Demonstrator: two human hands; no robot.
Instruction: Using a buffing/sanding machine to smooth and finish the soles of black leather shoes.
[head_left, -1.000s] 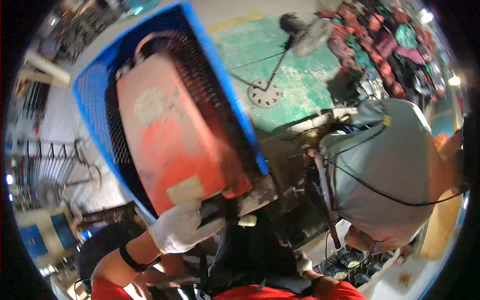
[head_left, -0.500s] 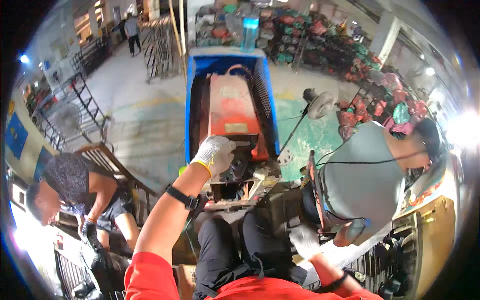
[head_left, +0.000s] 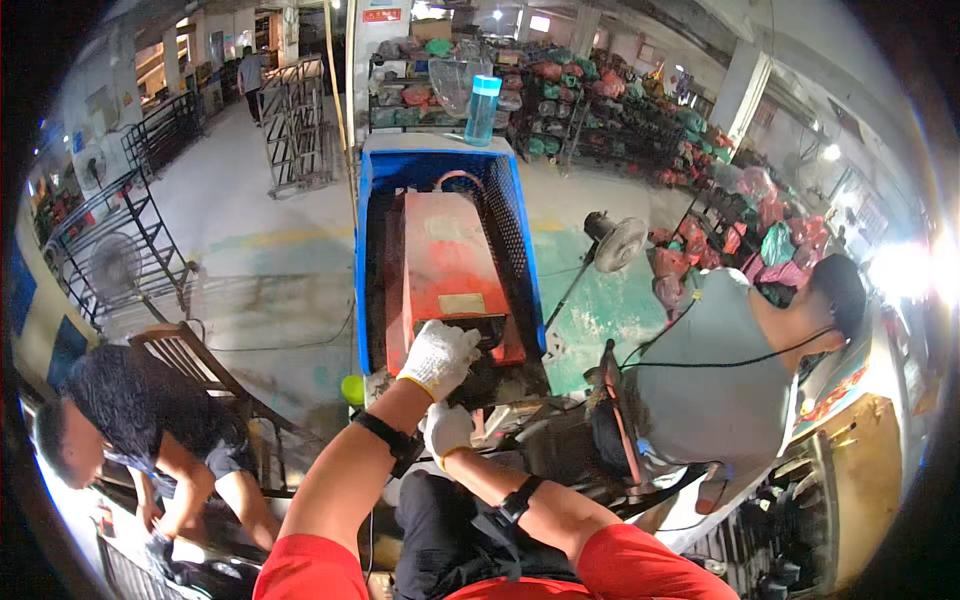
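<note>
My left hand (head_left: 441,361), in a white knit glove, is at the dark front end of a red machine housing (head_left: 452,270). Its fingers are curled against that end, and what they hold, if anything, is hidden. Just below it, close to the left wrist, my right hand (head_left: 447,432) wears a white glove too. Its fingers are closed, and whatever is in them does not show. The housing is dusty and stands inside a blue plastic crate (head_left: 531,250) with a perforated side wall. Dark machine parts in front of the housing are partly covered by my hands.
A blue-capped bottle (head_left: 482,112) stands behind the crate. One co-worker (head_left: 150,420) bends over at the left; another in grey (head_left: 712,370) sits close at the right. A pedestal fan (head_left: 615,243) stands right of the crate. Metal racks (head_left: 297,130) and heaped bags (head_left: 690,250) lie farther back.
My right hand has come up from beside my right thigh to just below the left hand. The left hand stays at the housing's front, its fingers now more curled. My view has tilted up slightly.
</note>
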